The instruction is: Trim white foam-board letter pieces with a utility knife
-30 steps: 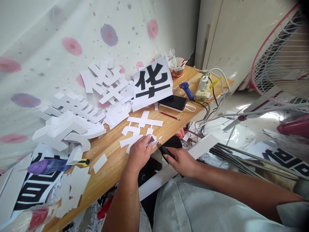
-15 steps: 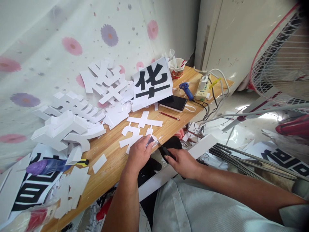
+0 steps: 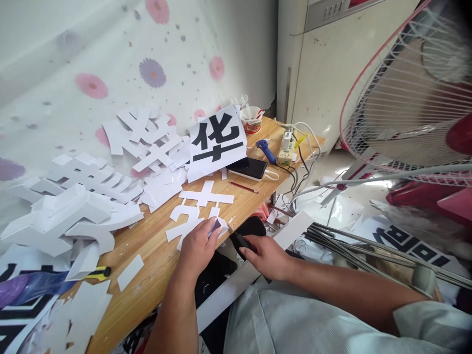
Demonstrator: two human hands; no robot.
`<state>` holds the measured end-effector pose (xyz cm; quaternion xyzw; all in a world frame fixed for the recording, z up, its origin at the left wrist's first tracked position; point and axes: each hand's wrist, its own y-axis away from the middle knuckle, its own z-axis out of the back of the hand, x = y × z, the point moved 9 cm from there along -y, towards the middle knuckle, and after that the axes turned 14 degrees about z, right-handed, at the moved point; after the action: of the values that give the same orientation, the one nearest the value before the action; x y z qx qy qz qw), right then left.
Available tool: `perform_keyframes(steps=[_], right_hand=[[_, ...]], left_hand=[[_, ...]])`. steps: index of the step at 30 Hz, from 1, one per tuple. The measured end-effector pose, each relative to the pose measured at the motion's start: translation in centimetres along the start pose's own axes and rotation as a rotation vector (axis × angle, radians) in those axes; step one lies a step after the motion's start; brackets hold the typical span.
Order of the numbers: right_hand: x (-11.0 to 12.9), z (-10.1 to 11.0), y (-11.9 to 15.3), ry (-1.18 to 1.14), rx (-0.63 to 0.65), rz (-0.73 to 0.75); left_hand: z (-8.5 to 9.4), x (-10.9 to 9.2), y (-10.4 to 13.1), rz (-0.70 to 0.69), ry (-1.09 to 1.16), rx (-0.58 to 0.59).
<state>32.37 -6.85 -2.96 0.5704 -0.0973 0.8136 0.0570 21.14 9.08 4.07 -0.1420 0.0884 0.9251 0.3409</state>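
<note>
At the table's front edge, my left hand [image 3: 199,246] is closed on a small white piece with a dark grey-purple face [image 3: 215,226]. My right hand [image 3: 268,256] grips the black handle of a knife [image 3: 239,242]; its thin blade points toward that piece and the wooden edge, and I cannot tell whether it touches. Just beyond my left hand lie white cut-out character strokes [image 3: 206,193], flat on the wooden table [image 3: 147,265]. A long white strip [image 3: 228,285] slants beneath my right hand, over my lap.
White raised letters [image 3: 55,211] pile up on the left. Behind stand a printed character sheet [image 3: 216,140], a phone [image 3: 248,168], a blue glue gun [image 3: 266,151], a power strip [image 3: 286,147] and a paper bowl [image 3: 251,120]. A fan [image 3: 413,108] and metal rods [image 3: 354,248] are at right.
My view has swung to the right, so the table things sit further left and lower. Both hands keep their grips, almost unmoved relative to the table.
</note>
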Motion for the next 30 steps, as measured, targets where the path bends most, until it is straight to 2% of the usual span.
perform_keyframes(steps=[6,12,23,30], right_hand=[[-0.1,1.0,0.3,-0.143,-0.060,0.038],[-0.6,0.7,0.7,-0.251,-0.080,0.065],[-0.4,1.0,1.0,-0.278,-0.064,0.059],[-1.7,0.7,1.2,-0.310,-0.022,-0.008]], left_hand=[[0.2,-0.3,-0.1,0.008,-0.020,0.024],[1.2,-0.4,0.1,-0.045,-0.044,0.008],[2.9,3.6,1.8,-0.078,-0.048,-0.004],[3.4,4.4,2.8,-0.083,-0.081,-0.028]])
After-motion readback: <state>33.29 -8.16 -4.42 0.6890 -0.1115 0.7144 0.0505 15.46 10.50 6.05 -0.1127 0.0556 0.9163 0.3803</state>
